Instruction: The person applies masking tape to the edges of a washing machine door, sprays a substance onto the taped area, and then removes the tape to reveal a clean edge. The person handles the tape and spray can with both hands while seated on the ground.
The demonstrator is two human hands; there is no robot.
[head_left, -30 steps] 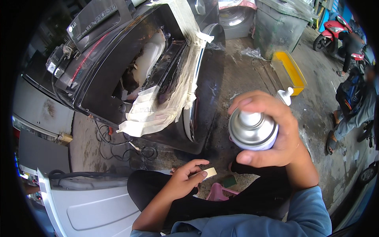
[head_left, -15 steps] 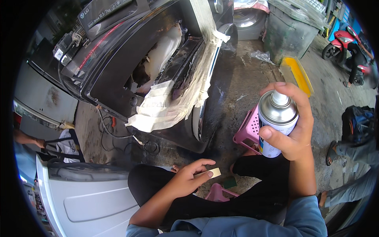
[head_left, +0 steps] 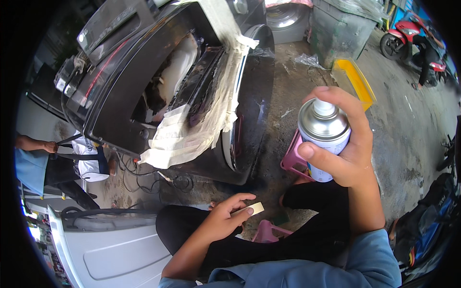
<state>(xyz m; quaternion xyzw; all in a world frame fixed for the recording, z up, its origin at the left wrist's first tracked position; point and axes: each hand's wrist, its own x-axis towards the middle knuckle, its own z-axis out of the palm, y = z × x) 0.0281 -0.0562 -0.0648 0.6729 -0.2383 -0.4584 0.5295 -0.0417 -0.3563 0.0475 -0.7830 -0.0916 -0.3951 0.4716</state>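
My right hand (head_left: 353,144) is wrapped round a spray can (head_left: 324,128) with a silver domed top and a pale body. Its index finger lies over the white nozzle, and the can stands upright above my right knee. Low in the middle, my left hand (head_left: 230,216) pinches a cream roll of masking tape (head_left: 255,209), seen mostly edge-on. Ahead to the left is a dark appliance casing (head_left: 113,110) with an open cavity. Strips of cream masking tape (head_left: 180,137) cover its front rim, and neither hand touches it.
A pink stool (head_left: 290,158) stands behind the can. A yellow tray (head_left: 354,81), a grey bin (head_left: 343,33) and a red motorbike (head_left: 408,31) are farther off. Cables (head_left: 144,175) lie on the floor. A white panel (head_left: 120,252) is at my left, near another person (head_left: 36,158).
The view has shifted, so the casing sits farther left. The can and my right hand appear slightly left and higher. More of the person at left shows; my grips look the same.
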